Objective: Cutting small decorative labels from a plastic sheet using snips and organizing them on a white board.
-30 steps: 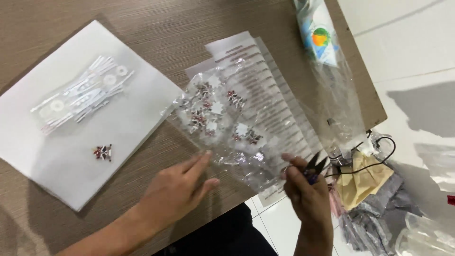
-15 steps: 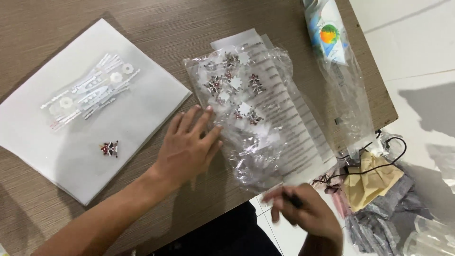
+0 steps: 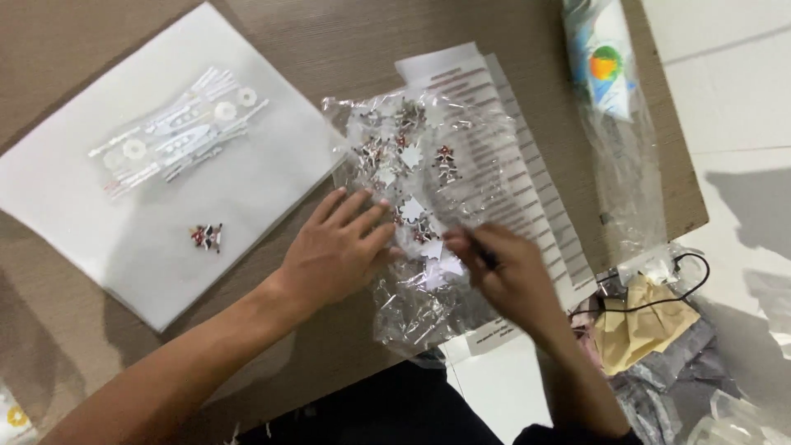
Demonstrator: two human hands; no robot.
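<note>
A crinkled clear plastic bag (image 3: 437,177) with several small red, white and dark pieces inside lies on printed paper sheets (image 3: 531,177) on the brown table (image 3: 329,49). My left hand (image 3: 338,251) lies flat on the bag's near left part, fingers spread. My right hand (image 3: 507,276) is at the bag's near right edge, with its fingers pinched on a thin dark tool (image 3: 486,257) whose tip points at the white pieces by my left fingertips. What kind of tool it is stays unclear.
A white foam sheet (image 3: 272,177) at left carries a clear packet of white parts (image 3: 177,132) and one small red-and-dark piece (image 3: 206,236). A long clear bag with a colourful label (image 3: 606,66) lies at the right edge. Below it, a black cable (image 3: 659,301) and beige and grey bags (image 3: 651,338) sit on the floor.
The bag was lowered from my hands onto the papers. My left hand flattened on it, and my right hand came up from below the table edge onto the bag with the tool.
</note>
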